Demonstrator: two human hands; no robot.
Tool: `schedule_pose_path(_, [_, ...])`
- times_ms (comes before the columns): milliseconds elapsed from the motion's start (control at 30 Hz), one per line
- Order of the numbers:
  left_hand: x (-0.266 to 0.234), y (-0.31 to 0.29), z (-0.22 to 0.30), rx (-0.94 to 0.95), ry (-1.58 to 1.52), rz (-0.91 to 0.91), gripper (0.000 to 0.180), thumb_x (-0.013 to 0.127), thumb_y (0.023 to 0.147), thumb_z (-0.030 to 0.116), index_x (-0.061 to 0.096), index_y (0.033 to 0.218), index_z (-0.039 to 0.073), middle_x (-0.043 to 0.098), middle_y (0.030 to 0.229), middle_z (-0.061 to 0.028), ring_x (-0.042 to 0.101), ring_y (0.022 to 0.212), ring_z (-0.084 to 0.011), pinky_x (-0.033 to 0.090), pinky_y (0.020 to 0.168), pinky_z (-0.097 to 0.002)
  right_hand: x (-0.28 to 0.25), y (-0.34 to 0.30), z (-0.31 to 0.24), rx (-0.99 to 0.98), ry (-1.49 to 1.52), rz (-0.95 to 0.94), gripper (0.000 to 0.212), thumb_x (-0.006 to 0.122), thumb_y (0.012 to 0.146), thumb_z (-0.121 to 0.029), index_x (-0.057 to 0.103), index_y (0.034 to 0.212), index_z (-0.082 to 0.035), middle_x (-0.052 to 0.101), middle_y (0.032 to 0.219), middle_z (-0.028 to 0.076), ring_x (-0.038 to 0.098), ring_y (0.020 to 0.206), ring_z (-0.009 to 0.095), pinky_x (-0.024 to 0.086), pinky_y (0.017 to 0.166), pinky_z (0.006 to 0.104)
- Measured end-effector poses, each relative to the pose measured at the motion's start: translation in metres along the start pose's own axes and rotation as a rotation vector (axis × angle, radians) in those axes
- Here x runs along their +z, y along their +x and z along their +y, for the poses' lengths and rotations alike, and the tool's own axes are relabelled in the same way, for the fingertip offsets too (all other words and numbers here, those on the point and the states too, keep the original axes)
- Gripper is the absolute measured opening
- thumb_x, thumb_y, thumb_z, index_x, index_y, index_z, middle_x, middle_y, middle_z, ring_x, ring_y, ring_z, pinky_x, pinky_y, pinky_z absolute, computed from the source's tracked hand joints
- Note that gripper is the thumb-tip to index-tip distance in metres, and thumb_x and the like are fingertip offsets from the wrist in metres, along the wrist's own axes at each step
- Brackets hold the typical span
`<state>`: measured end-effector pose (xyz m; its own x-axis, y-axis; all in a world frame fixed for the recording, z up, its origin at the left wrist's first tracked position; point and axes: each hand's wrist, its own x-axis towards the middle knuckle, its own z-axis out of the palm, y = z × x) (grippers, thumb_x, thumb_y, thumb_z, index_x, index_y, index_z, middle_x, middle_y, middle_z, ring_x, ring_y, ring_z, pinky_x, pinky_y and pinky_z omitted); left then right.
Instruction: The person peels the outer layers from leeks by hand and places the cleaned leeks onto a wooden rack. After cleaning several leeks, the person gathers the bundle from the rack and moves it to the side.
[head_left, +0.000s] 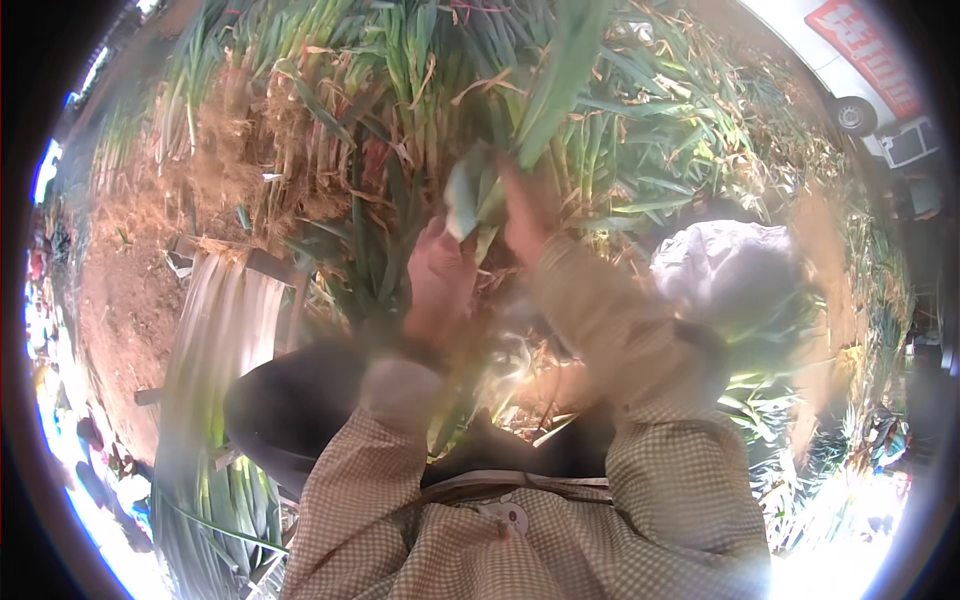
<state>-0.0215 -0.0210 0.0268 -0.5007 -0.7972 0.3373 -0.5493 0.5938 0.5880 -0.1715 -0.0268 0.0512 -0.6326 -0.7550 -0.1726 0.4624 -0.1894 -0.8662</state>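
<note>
One leek [553,100] is being worked between the person's two hands, just in front of the knees. Judging by what shows, the job is partway along: a thick layer of pale, smooth stalks [230,305] lies on a wooden rack [268,268] at the left and looks finished, while the bunches [230,110] beyond, with shaggy brown roots, seem left to do. The left hand [440,275] looks clenched on the leek's near part; the right hand [527,215] is beside it, too blurred to tell whether it is grasping or released. The leek's long axis runs away from the person and leans to the right, with its green leaf end pointing to the far side; its near end is lost in blur. A white sack [725,260] sits to the right, among scattered leaves [660,190].
</note>
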Motion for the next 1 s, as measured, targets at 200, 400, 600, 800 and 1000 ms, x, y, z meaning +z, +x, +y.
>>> schedule_pose_path(200, [-0.004,-0.019,0.006,-0.017,-0.354,0.179,0.012,0.062,0.093,0.006,0.065,0.104,0.001,0.062,0.095,-0.0107,0.061,0.089,-0.0216,0.047,0.082,-0.0311,0.005,-0.018,-0.069,-0.224,0.088,-0.06,0.046,0.073,0.087,-0.012,0.05,0.125,-0.002,0.062,0.109,0.006,0.061,0.091,0.014,0.05,0.081,0.0298])
schedule_pose_path(400, [-0.009,-0.042,0.049,0.057,-0.362,0.065,0.019,0.061,0.093,0.007,0.07,0.109,0.003,0.063,0.104,-0.0093,0.058,0.098,-0.0212,0.047,0.086,-0.0327,-0.037,-0.028,-0.1,-0.214,0.225,0.064,0.036,0.073,0.087,-0.012,0.057,0.119,-0.006,0.063,0.109,0.003,0.059,0.095,0.014,0.049,0.079,0.0304])
schedule_pose_path(600, [-0.018,-0.045,0.058,0.158,-0.258,0.15,0.021,0.066,0.088,0.008,0.071,0.107,0.004,0.063,0.101,-0.0091,0.057,0.102,-0.0284,0.047,0.089,-0.0366,-0.077,-0.015,-0.12,-0.221,0.32,0.174,0.042,0.067,0.087,-0.018,0.051,0.124,-0.006,0.061,0.106,0.007,0.061,0.095,0.021,0.053,0.07,0.0366])
schedule_pose_path(800, [-0.01,-0.063,0.04,0.11,-0.32,0.097,0.02,0.062,0.09,0.008,0.071,0.107,0.002,0.064,0.103,-0.0106,0.058,0.101,-0.0287,0.047,0.09,-0.0376,-0.109,-0.008,-0.158,-0.382,0.41,0.245,0.045,0.062,0.088,-0.02,0.044,0.126,-0.004,0.06,0.102,0.012,0.062,0.096,0.027,0.053,0.083,0.0418])
schedule_pose_path(1000, [0.025,-0.166,-0.165,-0.272,0.305,0.016,0.03,0.06,0.092,0.026,0.07,0.108,0.003,0.068,0.101,-0.0173,0.063,0.097,-0.0362,0.049,0.085,-0.0433,-0.178,0.002,-0.222,-0.592,0.369,0.116,0.039,0.062,0.089,-0.032,0.052,0.116,-0.005,0.061,0.103,0.012,0.061,0.099,0.025,0.052,0.084,0.0416])
